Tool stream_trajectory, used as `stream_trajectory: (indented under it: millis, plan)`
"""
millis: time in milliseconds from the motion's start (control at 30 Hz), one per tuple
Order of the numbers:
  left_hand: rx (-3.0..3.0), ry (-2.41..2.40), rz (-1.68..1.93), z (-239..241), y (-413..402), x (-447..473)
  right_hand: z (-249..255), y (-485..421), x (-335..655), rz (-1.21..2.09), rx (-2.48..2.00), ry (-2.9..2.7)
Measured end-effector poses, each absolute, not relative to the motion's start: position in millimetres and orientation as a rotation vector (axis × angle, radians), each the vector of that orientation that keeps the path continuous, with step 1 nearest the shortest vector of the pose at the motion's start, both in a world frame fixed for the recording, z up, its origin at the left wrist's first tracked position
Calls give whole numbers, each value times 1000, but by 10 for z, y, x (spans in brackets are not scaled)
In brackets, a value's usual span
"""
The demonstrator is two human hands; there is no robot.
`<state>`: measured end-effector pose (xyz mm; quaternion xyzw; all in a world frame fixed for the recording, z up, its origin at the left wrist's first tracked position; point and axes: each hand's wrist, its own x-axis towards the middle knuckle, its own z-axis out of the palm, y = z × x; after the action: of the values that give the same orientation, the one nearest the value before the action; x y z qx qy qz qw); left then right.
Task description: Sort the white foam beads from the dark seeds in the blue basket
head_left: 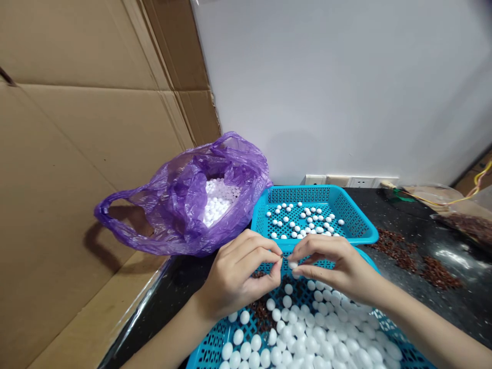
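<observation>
My left hand [242, 271] is closed in a pinch on a small dark piece [283, 256], too small to make out clearly. Between the thumb and fingers of my right hand [338, 259] is a small white ball [292, 265], close beside the left fingertips. Both hands are above the front blue plastic basket [203, 346]. That basket holds many loose white balls [319, 335] and a patch of reddish-brown bits [263, 313], partly hidden by my left hand.
Behind stands a second blue basket [361, 230] with scattered white balls. A purple plastic bag [180, 205] of white balls leans at the left by cardboard [77, 154]. Brown piles [438, 272] lie on the black countertop [457, 312]. Wall sockets [361, 182] and a cable [434, 202] are behind.
</observation>
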<state>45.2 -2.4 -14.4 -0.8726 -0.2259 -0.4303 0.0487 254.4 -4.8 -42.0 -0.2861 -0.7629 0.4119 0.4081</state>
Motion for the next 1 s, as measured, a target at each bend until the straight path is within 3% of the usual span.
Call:
stream_trajectory:
  millis: [600,833,1000]
  plan:
    - [-2800,-623,-1240,-192,2,447,-428,-35,2526,1015,-826,-1971]
    - [-2796,-625,-1228,-208,11,443,-474,-79,2545,937,-896,-2544]
    - [-2801,-621,-1235,-215,16,445,-426,-126,2542,834,-928,-2619]
